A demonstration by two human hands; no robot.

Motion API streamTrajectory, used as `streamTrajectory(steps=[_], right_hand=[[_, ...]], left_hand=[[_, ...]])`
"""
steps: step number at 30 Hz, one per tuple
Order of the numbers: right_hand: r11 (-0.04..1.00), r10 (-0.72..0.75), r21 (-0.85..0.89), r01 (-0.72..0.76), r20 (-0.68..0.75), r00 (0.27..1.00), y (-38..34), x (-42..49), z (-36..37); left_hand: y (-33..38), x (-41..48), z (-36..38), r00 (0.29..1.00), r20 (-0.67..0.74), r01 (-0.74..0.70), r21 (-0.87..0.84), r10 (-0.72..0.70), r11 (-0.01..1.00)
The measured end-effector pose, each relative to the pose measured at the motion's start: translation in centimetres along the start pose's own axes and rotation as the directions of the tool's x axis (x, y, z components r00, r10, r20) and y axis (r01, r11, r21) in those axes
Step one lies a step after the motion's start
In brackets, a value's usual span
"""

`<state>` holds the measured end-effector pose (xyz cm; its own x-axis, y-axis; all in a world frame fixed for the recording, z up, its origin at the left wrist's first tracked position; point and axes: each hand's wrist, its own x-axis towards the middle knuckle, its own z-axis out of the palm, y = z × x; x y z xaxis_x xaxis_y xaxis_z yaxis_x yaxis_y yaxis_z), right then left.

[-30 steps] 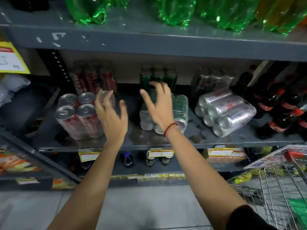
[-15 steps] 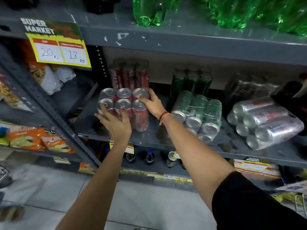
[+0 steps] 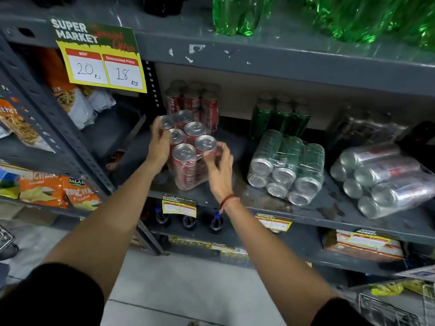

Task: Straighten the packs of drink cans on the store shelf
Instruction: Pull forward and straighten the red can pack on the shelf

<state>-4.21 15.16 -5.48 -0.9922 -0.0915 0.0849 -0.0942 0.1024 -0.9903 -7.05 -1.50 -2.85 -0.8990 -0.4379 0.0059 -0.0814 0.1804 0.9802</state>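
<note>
Forearms: both reach up from the bottom edge toward the middle shelf (image 3: 235, 198), with black sleeves at the near corners and a red thread bracelet (image 3: 227, 200) on the right wrist.
Left hand (image 3: 160, 143): pressed against the left side of the red can pack (image 3: 188, 151), fingers curled up around the rear-left can, gripping it.
Right hand (image 3: 220, 167): on the pack's right side, fingertips closed on the wrap beside the nearest right can, thumb toward the front.
Red can pack: six shrink-wrapped red cans standing upright between the two hands, at the left end of the middle shelf close to its front edge, turned at an angle to that edge.
Green can pack (image 3: 286, 167): lying on its side to the right of the red one, can ends facing forward, well apart from both hands.
Silver can pack (image 3: 386, 180): also on its side, farther right, near the frame edge.
Rear row: an upright red pack (image 3: 195, 102) just behind the held one, an upright green pack (image 3: 280, 116) behind the toppled green one, and a dark wrapped pack (image 3: 367, 130) too dim to read.
Price sign (image 3: 103, 64): hangs from the upper shelf at left, marked 20 and 18.
Top shelf: green plastic bottles (image 3: 237, 17) stand in wrap.
Left bay: orange snack bags (image 3: 54, 189) sit on a lower shelf.
</note>
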Motion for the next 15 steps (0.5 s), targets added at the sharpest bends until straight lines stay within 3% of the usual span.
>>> streamTrajectory(steps=[5, 7, 9, 12, 15], right_hand=[[0.997, -0.058, 0.038, 0.061, -0.059, 0.997, 0.2, -3.6, 3.9], [0.996, -0.086, 0.028, 0.087, -0.039, 0.996, 0.0, -3.4, 3.7], [0.995, -0.096, 0.003, 0.096, -0.027, 0.995, -0.5, -2.2, 2.9], [0.995, -0.104, -0.009, 0.103, -0.013, 0.995, -2.0, 1.4, 1.8], [0.986, -0.108, -0.114, 0.124, 0.134, 0.985, -4.1, 5.6, 1.7]], left_hand=[[0.2, 2.5, -2.1, 0.989, 0.143, -0.035, 0.059, 0.027, 0.998], [0.7, 2.2, -3.0, 0.991, 0.129, -0.037, 0.082, 0.026, 0.996], [1.1, 0.6, -3.3, 0.997, -0.001, -0.076, 0.159, 0.078, 0.984], [0.6, -4.1, -1.5, 0.947, -0.236, -0.161, 0.243, 0.219, 0.957], [0.1, -8.9, 1.9, 0.927, -0.305, -0.151, 0.225, 0.217, 0.963]])
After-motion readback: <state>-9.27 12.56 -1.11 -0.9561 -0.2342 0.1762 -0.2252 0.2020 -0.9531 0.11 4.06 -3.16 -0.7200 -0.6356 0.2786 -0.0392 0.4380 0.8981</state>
